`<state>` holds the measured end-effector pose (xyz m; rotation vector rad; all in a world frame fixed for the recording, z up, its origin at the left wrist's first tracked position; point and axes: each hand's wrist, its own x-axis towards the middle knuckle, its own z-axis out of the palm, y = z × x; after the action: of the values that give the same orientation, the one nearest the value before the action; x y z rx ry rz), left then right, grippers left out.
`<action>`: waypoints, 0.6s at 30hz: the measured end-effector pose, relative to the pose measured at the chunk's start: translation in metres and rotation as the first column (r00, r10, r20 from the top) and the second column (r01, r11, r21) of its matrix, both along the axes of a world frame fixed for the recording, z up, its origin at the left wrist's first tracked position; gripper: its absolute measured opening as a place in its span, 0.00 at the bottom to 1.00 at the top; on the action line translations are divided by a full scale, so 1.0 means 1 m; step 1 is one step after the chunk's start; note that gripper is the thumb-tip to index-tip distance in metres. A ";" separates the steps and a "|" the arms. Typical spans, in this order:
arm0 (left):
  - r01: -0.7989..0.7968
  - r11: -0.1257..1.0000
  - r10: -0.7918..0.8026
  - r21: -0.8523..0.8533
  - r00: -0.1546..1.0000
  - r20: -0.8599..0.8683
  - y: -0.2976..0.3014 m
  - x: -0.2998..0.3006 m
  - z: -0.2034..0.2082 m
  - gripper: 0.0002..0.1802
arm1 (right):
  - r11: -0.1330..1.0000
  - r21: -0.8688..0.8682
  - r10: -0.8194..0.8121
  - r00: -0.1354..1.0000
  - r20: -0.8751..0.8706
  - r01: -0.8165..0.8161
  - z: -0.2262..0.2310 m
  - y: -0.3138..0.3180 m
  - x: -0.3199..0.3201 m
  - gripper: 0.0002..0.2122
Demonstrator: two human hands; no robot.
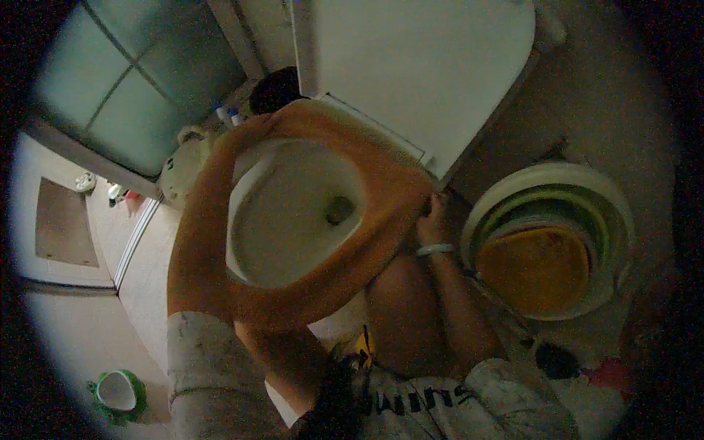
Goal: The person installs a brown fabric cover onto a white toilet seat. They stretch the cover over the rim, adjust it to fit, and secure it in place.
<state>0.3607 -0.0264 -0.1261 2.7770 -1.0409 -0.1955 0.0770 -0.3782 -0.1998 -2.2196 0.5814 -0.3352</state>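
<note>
Past a pale shirt (517,400), a toilet-seat cover (385,187), held by left grip (258,126) and right grip (438,218), could be skewed by uneven pulling.

Bold black lettering (425,397) runs in a row across the front of your pale grey, dark-blotched fabric shirt (524,400), low in the view, its thick strokes bending with the creased cloth and softened by dim, grainy light. Just above, a small yellow-and-black patch (364,343) lies in your shadowed middle, any characters too blurred to tell. At upper left, dark marks dot a cream-coloured, rounded object (180,180), too small for you to read. Nothing else is legible.
</note>
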 end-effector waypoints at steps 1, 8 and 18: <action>-0.064 0.998 0.061 -0.025 0.994 -0.088 0.010 -0.021 0.020 0.27 | 0.998 -0.051 0.040 0.999 -0.029 -0.041 0.025 0.005 -0.003 0.20; -0.512 0.845 0.345 -0.151 0.740 -0.577 0.114 -0.158 0.092 0.26 | 0.968 -0.245 0.140 0.919 0.369 -0.049 0.106 0.039 -0.032 0.20; -0.816 0.005 -0.162 -0.579 0.570 -0.805 0.135 -0.277 0.051 0.31 | 0.844 -0.043 0.469 0.696 0.544 -0.535 0.178 0.146 -0.069 0.08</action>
<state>0.0838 0.1087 -0.0748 1.2302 0.0692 -0.2969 0.0076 -0.2325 -0.0221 -1.9381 -0.3163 -0.5831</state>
